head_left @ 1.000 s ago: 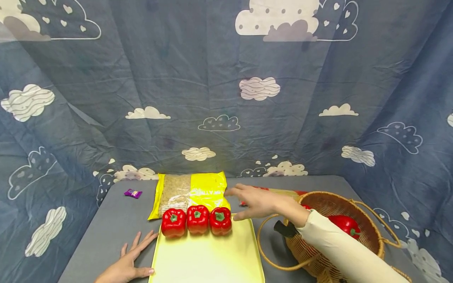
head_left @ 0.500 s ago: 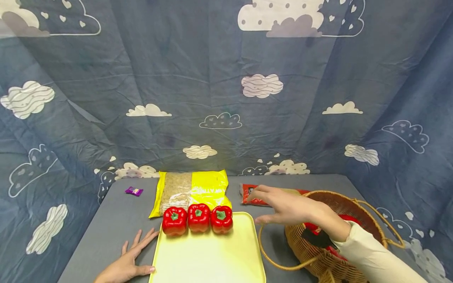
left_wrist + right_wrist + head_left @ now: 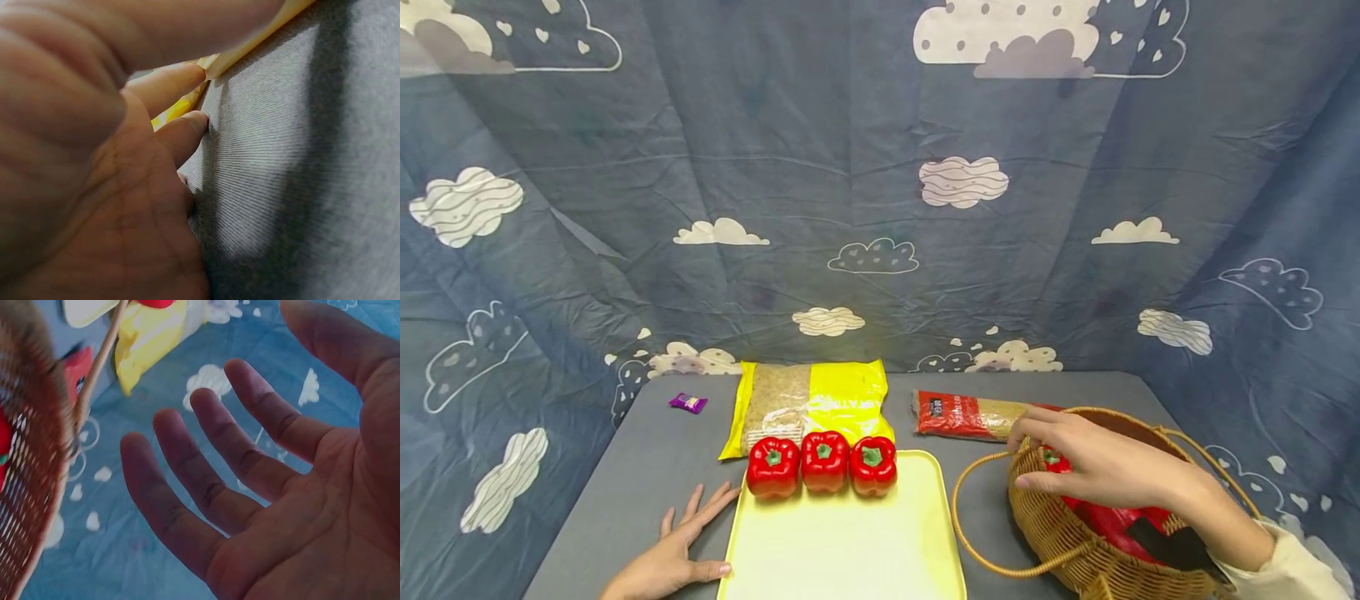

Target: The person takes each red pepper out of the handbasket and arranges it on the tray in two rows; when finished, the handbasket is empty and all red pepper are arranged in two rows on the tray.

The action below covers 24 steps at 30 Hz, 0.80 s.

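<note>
My left hand (image 3: 672,554) rests at the left edge of a pale yellow tray (image 3: 842,550), its thumb and index fingertip touching the rim. Its fingers are spread and fairly straight. Three red bell peppers (image 3: 824,462) stand in a row along the tray's far edge, green stems up. My right hand (image 3: 1093,458) hovers over a wicker basket (image 3: 1048,521), fingers loosely bent, holding nothing. In the right wrist view the palm (image 3: 306,525) is bare beside the basket's wall (image 3: 47,456). Red peppers (image 3: 1108,521) lie inside the basket, partly hidden by the hand and wrist.
Behind the peppers lies a yellow-ended bag of grain-like food (image 3: 808,404). A long red packet (image 3: 962,415) lies at the back right, partly behind the right hand. A small purple wrapped sweet (image 3: 688,403) is at the back left. The basket's loop handle (image 3: 958,517) reaches toward the tray.
My right hand has moved right, from beside the rightmost pepper on the tray to above the basket, uncovering the red packet. The left hand has stayed at the tray's edge.
</note>
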Tool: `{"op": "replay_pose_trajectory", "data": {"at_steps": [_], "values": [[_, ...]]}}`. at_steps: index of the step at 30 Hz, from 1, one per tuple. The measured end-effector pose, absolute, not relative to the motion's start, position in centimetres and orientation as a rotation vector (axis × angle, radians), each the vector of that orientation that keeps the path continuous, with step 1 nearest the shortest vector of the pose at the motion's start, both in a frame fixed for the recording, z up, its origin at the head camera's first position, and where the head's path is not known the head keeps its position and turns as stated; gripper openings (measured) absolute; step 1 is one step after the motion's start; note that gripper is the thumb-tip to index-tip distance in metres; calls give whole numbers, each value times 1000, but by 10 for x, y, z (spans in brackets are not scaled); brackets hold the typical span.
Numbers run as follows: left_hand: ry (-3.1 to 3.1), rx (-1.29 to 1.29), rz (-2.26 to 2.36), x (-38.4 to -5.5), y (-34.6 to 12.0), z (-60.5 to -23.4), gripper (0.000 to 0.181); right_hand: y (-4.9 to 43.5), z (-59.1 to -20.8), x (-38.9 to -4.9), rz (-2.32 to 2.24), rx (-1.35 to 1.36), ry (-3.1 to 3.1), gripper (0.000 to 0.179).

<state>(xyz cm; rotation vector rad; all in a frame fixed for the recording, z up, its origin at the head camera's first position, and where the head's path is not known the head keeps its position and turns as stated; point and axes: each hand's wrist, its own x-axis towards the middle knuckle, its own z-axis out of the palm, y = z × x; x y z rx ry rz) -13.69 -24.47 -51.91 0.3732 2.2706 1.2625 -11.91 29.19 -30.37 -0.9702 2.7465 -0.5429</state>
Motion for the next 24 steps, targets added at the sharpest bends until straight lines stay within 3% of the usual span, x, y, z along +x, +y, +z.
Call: {"op": "replay_pose_trajectory", "data": {"at_steps": [7, 16, 24], "values": [[2276, 397, 1246, -136, -244, -515, 96, 323, -309, -108, -503, -984, 2850, 23], [2253, 370, 1261, -138, -245, -522, 99, 361, -317, -104, -475, -736, 2858, 39], [2266, 384, 1272, -142, -251, -535, 100, 382, -327, -104, -470, -681, 2864, 41]]}}
